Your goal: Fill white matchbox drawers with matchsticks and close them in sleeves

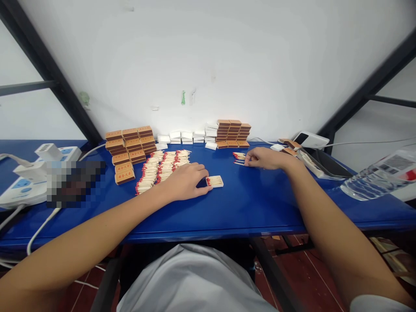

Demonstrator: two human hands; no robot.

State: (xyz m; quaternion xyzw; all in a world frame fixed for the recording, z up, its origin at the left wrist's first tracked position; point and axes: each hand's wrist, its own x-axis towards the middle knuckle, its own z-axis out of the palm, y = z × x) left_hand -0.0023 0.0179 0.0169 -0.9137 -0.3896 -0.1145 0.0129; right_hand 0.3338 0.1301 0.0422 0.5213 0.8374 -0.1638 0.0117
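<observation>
My left hand [191,181] grips the left end of a small white matchbox tray [219,182] between thumb and fingers. Red-headed matches [213,181] lie inside that tray. Farther right, my right hand [264,158] is closed in a pinch at the edge of a small group of loose matches [239,157]. Its fingertips meet the plain ends of a few of them; exactly how many is hidden. Left of and partly behind my left hand, a large spread of matches [162,168] lies in rows on the blue table [227,212].
Stacked brown matchboxes [130,145] stand at the back left, more matchboxes [232,133] at the back centre. White trays [186,136] line the wall between them. A power strip [22,187] with cables is at left. A plastic bottle [373,182] lies at right near a white device [310,139].
</observation>
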